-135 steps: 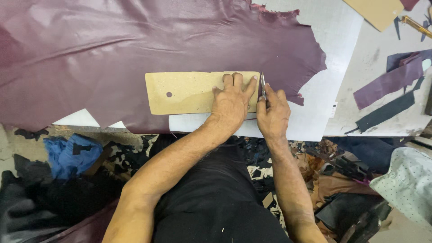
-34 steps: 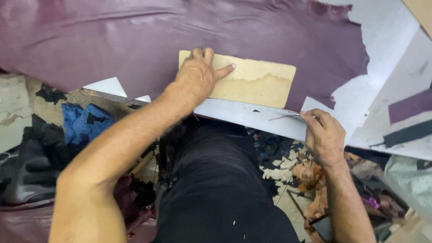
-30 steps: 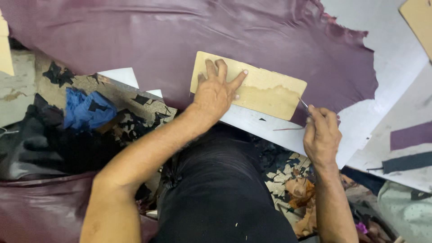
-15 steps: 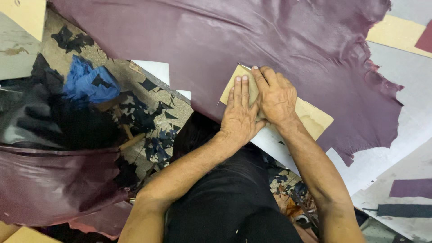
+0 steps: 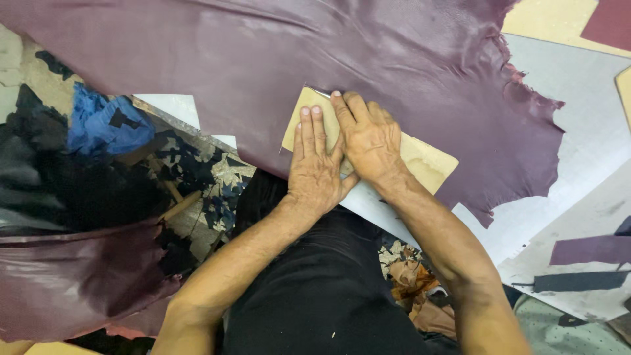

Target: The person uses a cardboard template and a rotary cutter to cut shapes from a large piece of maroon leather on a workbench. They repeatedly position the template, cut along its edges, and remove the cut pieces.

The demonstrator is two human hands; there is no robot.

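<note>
A large purple leather hide [image 5: 328, 52] lies spread over a white table [image 5: 591, 98]. A tan cardboard template [image 5: 427, 161] rests on the hide's near edge. My left hand [image 5: 315, 167] presses flat on the template's left part, fingers together. My right hand [image 5: 368, 135] lies just to its right, partly over it, with the fingers reaching the template's far left corner. A thin metal knife tip [image 5: 320, 93] shows there under the forefinger; the rest of the knife is hidden by the hand.
Leather scraps and a blue cloth [image 5: 98, 125] lie on the floor at the left, with a dark purple hide [image 5: 66, 283] below them. A purple strip [image 5: 591, 250] and a dark strip [image 5: 578, 281] lie on a board at the right. Tan card [image 5: 545, 20] sits top right.
My right hand has come from the template's right end to its left corner, beside my left hand. The left hand stays pressed on the template. The view has swung left.
</note>
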